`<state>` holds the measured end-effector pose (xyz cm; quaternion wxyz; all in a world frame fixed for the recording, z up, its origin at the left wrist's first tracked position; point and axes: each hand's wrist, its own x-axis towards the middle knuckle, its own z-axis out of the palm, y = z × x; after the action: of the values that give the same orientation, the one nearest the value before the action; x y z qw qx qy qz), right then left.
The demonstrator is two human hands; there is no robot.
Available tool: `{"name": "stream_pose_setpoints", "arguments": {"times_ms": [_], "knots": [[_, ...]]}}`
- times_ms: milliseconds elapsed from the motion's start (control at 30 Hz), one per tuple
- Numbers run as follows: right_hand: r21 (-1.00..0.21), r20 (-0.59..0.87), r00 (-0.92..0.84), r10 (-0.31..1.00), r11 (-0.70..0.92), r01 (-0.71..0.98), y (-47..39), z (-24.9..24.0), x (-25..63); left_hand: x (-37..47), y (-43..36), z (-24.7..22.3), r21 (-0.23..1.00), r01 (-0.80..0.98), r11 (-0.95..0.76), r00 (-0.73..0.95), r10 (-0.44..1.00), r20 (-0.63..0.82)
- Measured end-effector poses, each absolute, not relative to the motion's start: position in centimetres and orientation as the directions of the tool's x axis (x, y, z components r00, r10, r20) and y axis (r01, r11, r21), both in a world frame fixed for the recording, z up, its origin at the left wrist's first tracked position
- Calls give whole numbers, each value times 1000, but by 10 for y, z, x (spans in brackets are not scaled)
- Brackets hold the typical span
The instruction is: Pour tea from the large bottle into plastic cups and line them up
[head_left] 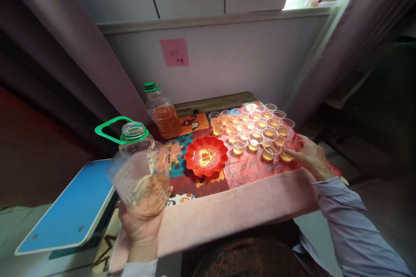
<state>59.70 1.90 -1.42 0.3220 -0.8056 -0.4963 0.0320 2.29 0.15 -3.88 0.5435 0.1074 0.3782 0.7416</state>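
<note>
My left hand [143,225] holds up a large clear plastic jug [136,173] from below, fingers wrapped round its base. The jug has no cap, a green handle at its neck, and some pale yellow liquid low inside. On the right, my right hand [312,156] grips the rim of a clear plastic cup [287,150] with amber liquid in it. This cup stands at the near right corner of several rows of similar cups [260,125], each part filled. They sit on a red plastic sheet [247,171].
A red scalloped plate [191,156] lies between the jug and the cups. Behind it stands a second jug [165,117] of orange-amber liquid with a green cap. A blue board [71,203] is at the left. A pink note [174,53] hangs on the wall.
</note>
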Motion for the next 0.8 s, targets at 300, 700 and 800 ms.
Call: {"name": "stream_pose_setpoints", "arguments": {"times_ms": [300, 700, 800], "knots": [[-593, 290, 500, 816, -256, 763, 21, -23, 598, 15, 2, -47, 659, -741, -125, -360, 903, -234], [-609, 559, 338, 757, 98, 787, 12, 68, 486, -1, -6, -73, 491, -866, -98, -229, 950, -214], [-597, 599, 57, 799, 398, 696, 34, 66, 412, 0, -8, -71, 463, -882, -90, -203, 958, -201]]}}
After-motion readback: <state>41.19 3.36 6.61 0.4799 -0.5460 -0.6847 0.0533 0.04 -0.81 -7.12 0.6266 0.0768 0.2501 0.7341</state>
